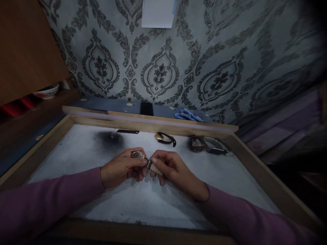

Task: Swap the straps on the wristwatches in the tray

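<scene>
Over the middle of a shallow wooden-framed tray, my left hand (126, 165) is closed on a wristwatch (138, 155) with a round, silvery rim. My right hand (172, 166) pinches the watch's strap (155, 169) close to the case. Pale beige shows along part of the strap, with a dark brown band near the case. Both sets of fingertips nearly meet where strap and case join. My fingers hide the exact joint, and any small tool there cannot be made out.
Along the tray's back lie a black flat strip (127, 131), a gold watch with black strap (166, 139), a dark brown item (196, 144) and another watch (214, 145). A wooden rim (153, 119) borders the tray. Behind it rests a blue cloth (188, 115).
</scene>
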A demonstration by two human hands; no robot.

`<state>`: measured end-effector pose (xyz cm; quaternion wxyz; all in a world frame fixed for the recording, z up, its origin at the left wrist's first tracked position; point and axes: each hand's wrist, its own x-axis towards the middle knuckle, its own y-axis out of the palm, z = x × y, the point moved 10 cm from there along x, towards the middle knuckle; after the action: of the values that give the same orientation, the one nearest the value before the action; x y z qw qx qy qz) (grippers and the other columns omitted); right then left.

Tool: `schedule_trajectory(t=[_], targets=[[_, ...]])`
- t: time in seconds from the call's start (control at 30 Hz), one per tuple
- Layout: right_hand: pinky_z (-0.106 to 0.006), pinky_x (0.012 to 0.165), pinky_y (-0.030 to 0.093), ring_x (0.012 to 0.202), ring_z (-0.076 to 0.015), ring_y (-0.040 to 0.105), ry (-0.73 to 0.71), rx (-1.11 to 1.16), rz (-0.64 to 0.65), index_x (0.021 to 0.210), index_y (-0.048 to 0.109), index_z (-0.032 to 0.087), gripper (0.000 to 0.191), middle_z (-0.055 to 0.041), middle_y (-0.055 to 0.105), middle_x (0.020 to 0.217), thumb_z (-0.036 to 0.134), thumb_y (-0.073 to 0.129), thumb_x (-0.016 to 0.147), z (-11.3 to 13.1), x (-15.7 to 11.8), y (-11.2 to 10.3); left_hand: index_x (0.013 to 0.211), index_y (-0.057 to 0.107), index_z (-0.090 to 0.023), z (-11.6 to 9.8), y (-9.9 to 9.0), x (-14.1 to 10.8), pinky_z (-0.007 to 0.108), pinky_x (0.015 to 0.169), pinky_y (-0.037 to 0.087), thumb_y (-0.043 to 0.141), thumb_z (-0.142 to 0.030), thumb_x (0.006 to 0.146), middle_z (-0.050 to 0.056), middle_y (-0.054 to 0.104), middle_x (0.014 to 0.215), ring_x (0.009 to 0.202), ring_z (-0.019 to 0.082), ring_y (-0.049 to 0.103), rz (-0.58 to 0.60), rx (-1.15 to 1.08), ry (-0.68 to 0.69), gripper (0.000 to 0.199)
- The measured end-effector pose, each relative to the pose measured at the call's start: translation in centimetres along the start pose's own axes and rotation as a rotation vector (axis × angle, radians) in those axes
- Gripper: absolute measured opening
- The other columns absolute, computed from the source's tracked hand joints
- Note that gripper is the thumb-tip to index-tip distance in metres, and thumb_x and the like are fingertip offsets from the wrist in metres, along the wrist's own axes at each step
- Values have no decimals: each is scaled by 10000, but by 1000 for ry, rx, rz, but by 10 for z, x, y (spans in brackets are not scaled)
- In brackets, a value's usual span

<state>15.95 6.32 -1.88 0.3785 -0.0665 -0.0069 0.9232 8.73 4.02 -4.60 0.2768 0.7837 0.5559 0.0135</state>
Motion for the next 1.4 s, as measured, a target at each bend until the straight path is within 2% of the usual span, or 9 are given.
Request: schedule_trajectory(t=[0.5, 0.77, 1.23, 1.4], targets=[[-177, 394, 361, 397, -49, 499, 1, 17, 5, 769, 565, 138, 338, -13, 646, 640, 463, 608, 849, 2, 0, 1, 734, 520, -164, -2, 2, 0, 182, 458, 401, 713, -291, 723, -15, 610, 547, 446, 80, 533, -8, -2, -12, 232], [-176, 370, 289, 385, -43, 484, 8, 49, 6, 774, 555, 146, 344, -17, 655, 639, 476, 574, 869, -3, 0, 1, 742, 518, -164, -1, 2, 0, 185, 465, 396, 708, -285, 735, -11, 613, 553, 452, 80, 530, 7, -17, -15, 225], [-166, 385, 325, 394, -38, 492, 29, 47, 5, 776, 571, 136, 330, -17, 653, 648, 452, 580, 871, -4, 0, 1, 720, 521, -159, -1, 2, 0, 181, 455, 386, 714, -277, 724, -11, 608, 545, 437, 74, 518, -3, -10, -31, 226], [-166, 385, 349, 396, -39, 499, -4, 32, 8, 779, 570, 139, 340, -15, 652, 648, 464, 571, 875, -3, 0, 0, 721, 521, -159, 0, 3, 0, 190, 465, 380, 705, -281, 743, -11, 606, 551, 444, 75, 515, 2, -2, -35, 222]])
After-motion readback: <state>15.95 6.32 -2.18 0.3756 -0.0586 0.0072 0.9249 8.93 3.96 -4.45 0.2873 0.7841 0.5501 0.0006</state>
